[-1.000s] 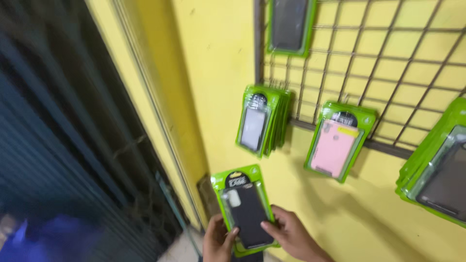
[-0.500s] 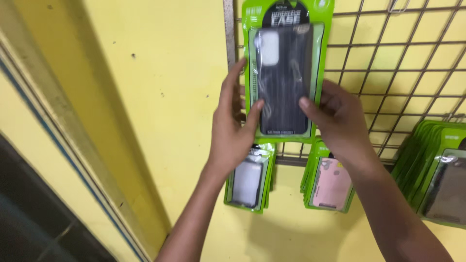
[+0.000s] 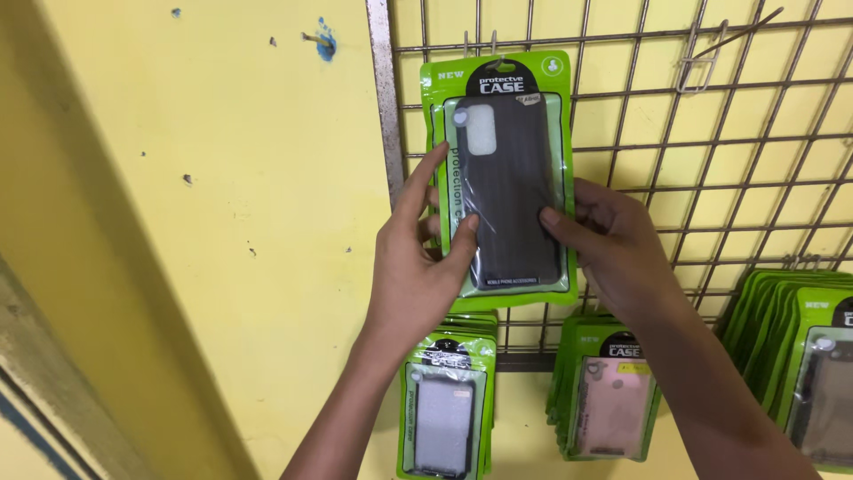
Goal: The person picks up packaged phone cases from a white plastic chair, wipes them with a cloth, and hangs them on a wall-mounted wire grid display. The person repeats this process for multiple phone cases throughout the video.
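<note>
Left hand (image 3: 418, 267) and right hand (image 3: 613, 244), fingers pinching its side edges, steady a black phone case in green plastic packaging (image 3: 505, 178) against the grey wire grid panel's (image 3: 711, 160) top-left corner, near the hooks.

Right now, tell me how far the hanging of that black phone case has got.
Done: the black phone case pack is raised to the wire grid, its top slot at the hook. In hand: left hand and right hand grip its sides. Left: letting go; whether it is fully on the hook is unclear.
</note>
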